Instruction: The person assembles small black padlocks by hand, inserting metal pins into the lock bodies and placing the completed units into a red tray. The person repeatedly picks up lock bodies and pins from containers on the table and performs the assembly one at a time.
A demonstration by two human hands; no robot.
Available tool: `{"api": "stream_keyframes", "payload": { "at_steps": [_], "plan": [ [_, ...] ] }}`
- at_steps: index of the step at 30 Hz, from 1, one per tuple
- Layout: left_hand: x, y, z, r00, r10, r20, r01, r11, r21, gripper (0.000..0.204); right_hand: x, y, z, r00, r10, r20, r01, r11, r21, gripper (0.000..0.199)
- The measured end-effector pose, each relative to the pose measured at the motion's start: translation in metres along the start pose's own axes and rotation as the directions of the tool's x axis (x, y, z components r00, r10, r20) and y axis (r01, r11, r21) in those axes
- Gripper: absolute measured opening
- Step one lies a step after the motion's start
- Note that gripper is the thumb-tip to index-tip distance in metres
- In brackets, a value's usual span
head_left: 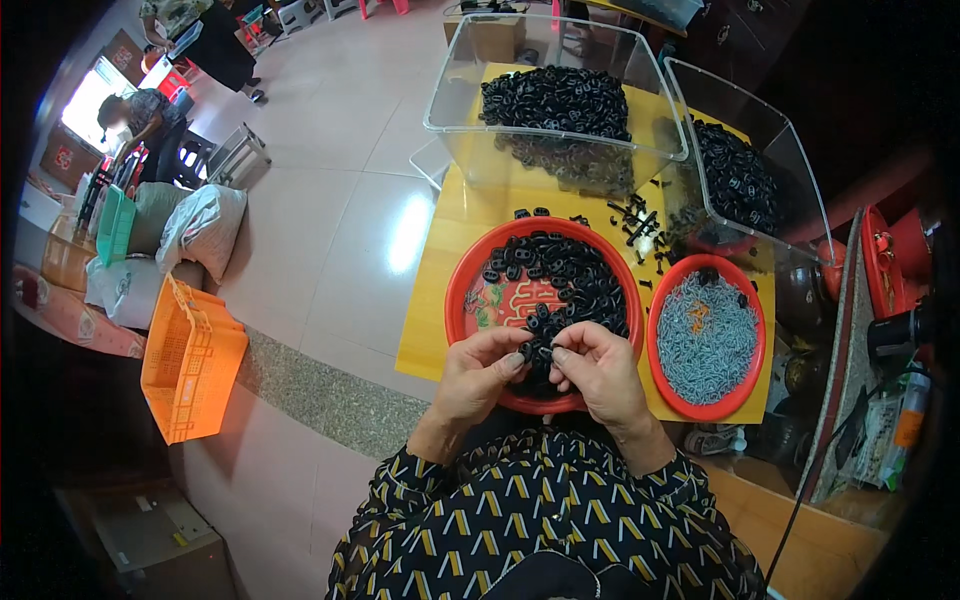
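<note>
Both of my hands meet over the near part of a round red tray point(453, 300) strewn with small black plastic pieces point(595, 285), oval with openings in them. Thumb and fingers of my left hand point(480, 375) pinch one such black plastic piece point(526, 350). Close beside it, my right hand point(605, 375) is closed in a pinch; its fingertips hide what they hold. A patterned red and green tray bottom shows between the pieces. To the right, a red oval tray point(655, 345) carries a heap of small blue-grey pieces point(710, 350) with a few orange ones.
Two clear plastic bins point(555, 130) point(800, 150) with black pieces stand behind the trays on a yellow board point(425, 330). Loose black bits point(640, 225) lie between them. An orange crate point(195, 360) and white sacks point(205, 225) sit at left. Two people point(150, 125) point(205, 40) are farther off.
</note>
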State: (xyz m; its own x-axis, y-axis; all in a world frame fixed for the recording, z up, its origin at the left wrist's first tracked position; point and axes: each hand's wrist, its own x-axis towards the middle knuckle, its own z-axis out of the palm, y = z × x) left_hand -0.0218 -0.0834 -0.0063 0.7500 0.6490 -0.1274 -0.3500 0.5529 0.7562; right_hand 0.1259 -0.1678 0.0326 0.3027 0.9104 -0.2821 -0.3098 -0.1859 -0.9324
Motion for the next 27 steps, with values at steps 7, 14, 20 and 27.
{"api": "stream_keyframes", "payload": {
  "at_steps": [7,14,20,27],
  "plan": [
    [0.001,-0.002,-0.001,0.999,-0.003,0.033,0.004,1.0,-0.012,0.027,-0.004,0.0,0.003,0.999,-0.038,-0.017,0.036,0.996,-0.079,0.007],
    [0.0,-0.003,0.0,0.999,-0.011,0.04,0.011,1.0,0.002,0.029,-0.005,-0.001,0.005,0.998,-0.055,-0.025,0.052,0.991,-0.12,0.007],
    [0.0,-0.005,-0.001,0.999,-0.014,0.039,0.011,0.997,0.078,0.029,-0.005,0.004,0.003,0.996,-0.081,-0.038,0.073,0.981,-0.178,0.007],
    [-0.001,-0.003,0.001,0.999,-0.008,0.041,0.004,0.994,0.11,0.029,-0.004,0.008,0.0,0.994,-0.104,-0.041,0.092,0.967,-0.236,0.007]
  ]
}}
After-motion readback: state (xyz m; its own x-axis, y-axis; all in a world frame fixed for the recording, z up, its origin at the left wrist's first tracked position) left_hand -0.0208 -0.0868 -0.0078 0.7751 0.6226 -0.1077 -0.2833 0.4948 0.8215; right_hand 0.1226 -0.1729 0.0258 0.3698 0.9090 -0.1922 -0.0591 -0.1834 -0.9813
